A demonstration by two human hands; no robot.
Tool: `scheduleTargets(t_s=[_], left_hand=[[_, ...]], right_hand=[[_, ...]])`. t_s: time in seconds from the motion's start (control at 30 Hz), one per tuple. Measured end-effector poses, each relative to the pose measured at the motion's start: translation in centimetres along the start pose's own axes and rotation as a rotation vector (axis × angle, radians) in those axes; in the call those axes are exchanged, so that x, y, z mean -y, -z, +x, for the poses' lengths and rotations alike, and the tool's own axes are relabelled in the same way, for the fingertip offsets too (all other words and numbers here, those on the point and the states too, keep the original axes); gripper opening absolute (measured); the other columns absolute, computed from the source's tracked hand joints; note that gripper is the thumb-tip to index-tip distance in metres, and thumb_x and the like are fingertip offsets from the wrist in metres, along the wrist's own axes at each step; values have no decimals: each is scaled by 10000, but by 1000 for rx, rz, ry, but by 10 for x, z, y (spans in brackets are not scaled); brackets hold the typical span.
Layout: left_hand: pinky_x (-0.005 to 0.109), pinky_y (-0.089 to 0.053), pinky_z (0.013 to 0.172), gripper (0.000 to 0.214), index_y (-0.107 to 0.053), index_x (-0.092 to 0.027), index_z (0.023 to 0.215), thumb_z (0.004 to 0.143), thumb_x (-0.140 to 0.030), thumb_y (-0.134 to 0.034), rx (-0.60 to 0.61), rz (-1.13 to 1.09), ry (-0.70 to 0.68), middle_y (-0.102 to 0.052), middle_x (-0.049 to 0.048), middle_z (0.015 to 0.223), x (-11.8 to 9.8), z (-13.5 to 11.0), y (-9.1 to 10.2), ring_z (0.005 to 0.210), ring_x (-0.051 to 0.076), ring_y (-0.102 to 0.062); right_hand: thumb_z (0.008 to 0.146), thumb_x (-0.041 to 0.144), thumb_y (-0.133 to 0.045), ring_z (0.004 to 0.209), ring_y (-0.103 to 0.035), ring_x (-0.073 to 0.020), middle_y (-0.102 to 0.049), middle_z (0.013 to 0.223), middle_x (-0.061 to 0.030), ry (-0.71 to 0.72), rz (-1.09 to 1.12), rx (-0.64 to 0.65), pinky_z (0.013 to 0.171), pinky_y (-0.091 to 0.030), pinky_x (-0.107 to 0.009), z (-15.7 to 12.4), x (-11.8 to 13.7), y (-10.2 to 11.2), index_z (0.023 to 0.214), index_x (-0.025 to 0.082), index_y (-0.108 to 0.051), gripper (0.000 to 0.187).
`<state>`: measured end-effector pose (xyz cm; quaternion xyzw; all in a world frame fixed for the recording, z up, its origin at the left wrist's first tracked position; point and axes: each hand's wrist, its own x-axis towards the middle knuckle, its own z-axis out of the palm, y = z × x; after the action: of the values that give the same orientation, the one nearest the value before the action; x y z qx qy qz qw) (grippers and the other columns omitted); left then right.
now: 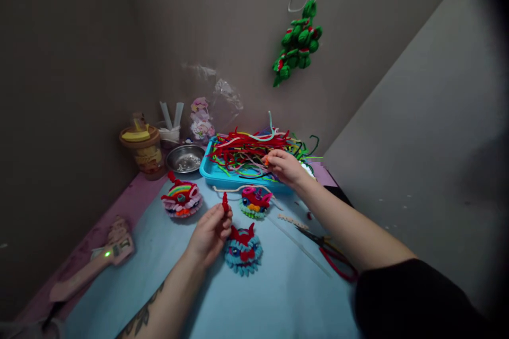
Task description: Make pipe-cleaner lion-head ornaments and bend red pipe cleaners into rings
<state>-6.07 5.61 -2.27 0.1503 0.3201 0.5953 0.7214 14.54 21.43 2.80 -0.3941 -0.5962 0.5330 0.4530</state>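
My left hand (211,232) pinches a small twisted red pipe-cleaner piece (225,202), which sticks up above the fingertips. Just right of that hand lies a blue and red pipe-cleaner lion head (243,255). My right hand (285,167) is over the front of a blue tray (214,174), its fingers closed on a small orange fuzzy piece (266,161). Red, green, pink and other pipe cleaners (254,143) are heaped in the tray. Between the hands rests a pink and green lion head (254,204); further left is a red and pink one (182,198).
Scissors (334,259) with red handles and a clear glue stick (300,246) lie at right. A pink glue gun (95,262) with a green light is at left. Behind stand a metal bowl (185,160) and a lidded tub (145,153). A green ornament (298,42) hangs above.
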Motion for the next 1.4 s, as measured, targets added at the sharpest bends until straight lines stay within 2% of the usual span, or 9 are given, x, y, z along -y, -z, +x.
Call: scheduleTargets(t_s=[0.17,0.27,0.37,0.43,0.53,0.6,0.73,0.93,1.4], left_hand=[[133,-222,392,380,-588,-103,721,642,-417,-787,151,261,84,-526,-8,640,6,-24,-21,472,16,-351],[160,-209,399,393,-573,-124,738,704,-491,-710,236,466,157,-486,-28,581,19,-39,-31,440,27,-317],[191,-248,419,372,-564,-154,737,778,-523,-599,310,765,165,-427,-51,520,38,-51,-37,425,58,-321],[218,-322,481,330,-580,-163,725,817,-478,-549,357,1066,22,-467,-27,547,51,-56,-40,481,95,-406],[269,-397,642,240,-632,-171,743,839,-363,-525,365,1506,-334,-586,45,722,65,-59,-42,674,161,-525],[285,-400,688,190,-663,-183,762,819,-332,-560,320,1630,-463,-608,65,765,69,-59,-43,728,189,-539],[266,-387,686,173,-713,-201,859,723,-308,-708,235,1417,-483,-644,68,804,67,-57,-49,713,185,-533],[222,-355,590,65,-731,-167,755,710,-211,-718,159,997,-168,-643,46,719,65,-59,-58,626,140,-505],[204,-188,411,292,-618,-166,643,748,-432,-678,142,726,174,-441,-37,484,66,-57,-52,417,69,-303]], right_hand=[[604,216,-769,522,-523,-64,-627,626,30,-198,458,-66,461,-376,-156,-95,14,-13,723,193,-599,209],[593,229,-793,540,-542,-64,-630,632,29,-252,490,-108,504,-430,-170,-140,10,-16,844,196,-671,281],[611,289,-794,559,-570,-77,-654,661,6,-209,395,-142,540,-469,-202,-168,-1,-8,808,175,-694,248],[628,315,-789,569,-588,-89,-665,673,-1,-145,317,-186,565,-488,-223,-180,-12,1,776,175,-690,227],[664,336,-769,594,-613,-104,-683,707,-10,-74,256,-239,609,-510,-250,-191,-28,13,792,182,-675,222],[696,337,-746,599,-617,-111,-689,723,-15,-56,225,-240,621,-518,-264,-195,-34,16,800,185,-666,201],[746,260,-703,713,-625,-140,-672,781,-25,86,37,-196,675,-518,-292,-201,-32,9,761,201,-689,62],[802,142,-645,796,-601,-137,-593,848,-24,330,-205,-129,714,-511,-290,-214,-19,-6,824,242,-723,129],[826,124,-618,741,-602,-122,-589,812,-16,419,-312,-57,672,-511,-258,-220,-18,-14,826,225,-698,129]])
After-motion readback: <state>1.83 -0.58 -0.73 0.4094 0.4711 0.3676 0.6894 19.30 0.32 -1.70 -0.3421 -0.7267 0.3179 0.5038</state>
